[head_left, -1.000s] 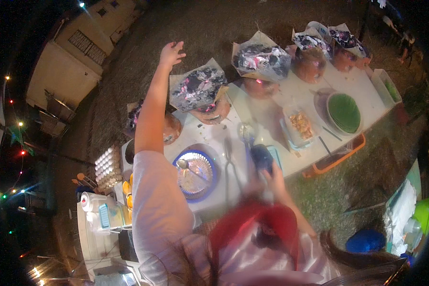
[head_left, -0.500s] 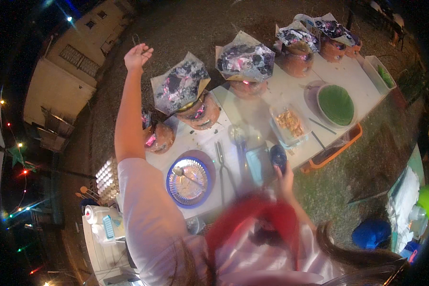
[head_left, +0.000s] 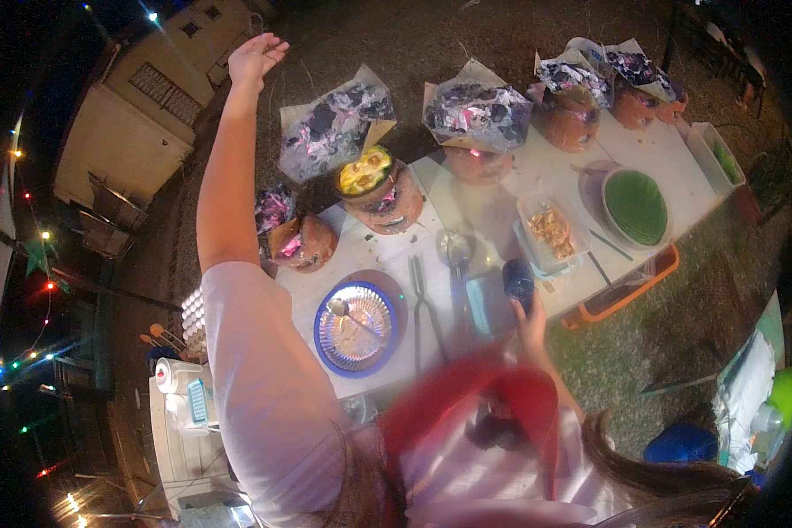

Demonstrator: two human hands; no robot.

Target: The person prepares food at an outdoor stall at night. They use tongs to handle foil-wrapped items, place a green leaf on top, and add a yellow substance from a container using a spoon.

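Observation:
My left hand (head_left: pixel 257 60) is raised at the upper left, its fingers pinched together by a thin wire. Below and right of it, a tray of charcoal (head_left: pixel 336 123) is lifted and tilted above a clay stove (head_left: pixel 396 209). Yellow food with browned spots (head_left: pixel 364 171) shows on that stove, in a dark-rimmed pan. At the table's near edge, my right hand (head_left: pixel 531 324) is closed round the lower end of a dark blue cylindrical object (head_left: pixel 518 277). Left of it lie metal tongs (head_left: pixel 424 304) and a blue-rimmed foil-like plate (head_left: pixel 357 330) with a spoon (head_left: pixel 350 314) on it.
More clay stoves (head_left: pixel 572 130) topped with charcoal trays (head_left: pixel 477 107) line the far side. A tub of brownish pieces (head_left: pixel 552 231), a bowl lined with green leaf (head_left: pixel 635 208) and an orange-rimmed container (head_left: pixel 629 295) are at the right. Egg trays (head_left: pixel 194 319) stand left.
My left hand has moved up, and the charcoal tray has risen off the stove, uncovering the yellow food. My right hand keeps the blue object, now turned more upright. The view has shifted slightly.

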